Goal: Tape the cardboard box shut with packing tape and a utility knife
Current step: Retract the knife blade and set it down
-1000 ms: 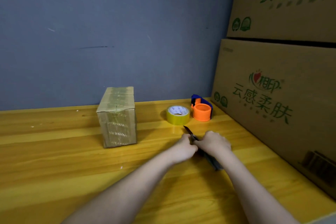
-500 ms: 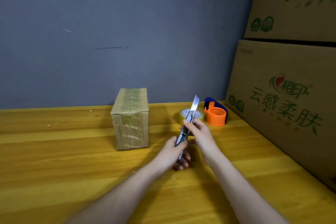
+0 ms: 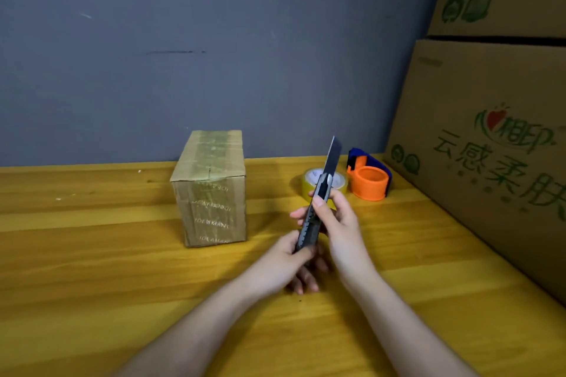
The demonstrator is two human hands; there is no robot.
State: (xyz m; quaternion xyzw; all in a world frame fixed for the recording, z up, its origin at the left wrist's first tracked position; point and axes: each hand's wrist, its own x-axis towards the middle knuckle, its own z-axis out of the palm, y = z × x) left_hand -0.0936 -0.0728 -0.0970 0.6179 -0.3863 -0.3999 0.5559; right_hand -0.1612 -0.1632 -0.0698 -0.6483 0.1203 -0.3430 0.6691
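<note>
Holding a snap-off utility knife (image 3: 318,202) upright above a yellow wooden table (image 3: 92,269), a person is gripping its lower handle with the left hand (image 3: 286,263), fingers curled round it, while the right hand (image 3: 337,220) is wrapping the upper body, thumb lying on the slider. The blade is standing far out of the handle, pointing up and away toward the grey wall (image 3: 214,40). The small cardboard box (image 3: 211,190) is sitting on the table to the left of the hands and well apart from them, its top flaps closed and bands of clear tape showing across the top and front. A roll of yellowish packing tape (image 3: 309,185) is lying behind the knife, partly hidden by it, just beside an orange and blue tape dispenser (image 3: 369,176); large printed cartons (image 3: 490,147) are stacked on the right. The risk appears to be the long exposed blade: so much unsupported length could flex or snap under pressure, and a slip of the thumb could bring fingers onto the edge.
</note>
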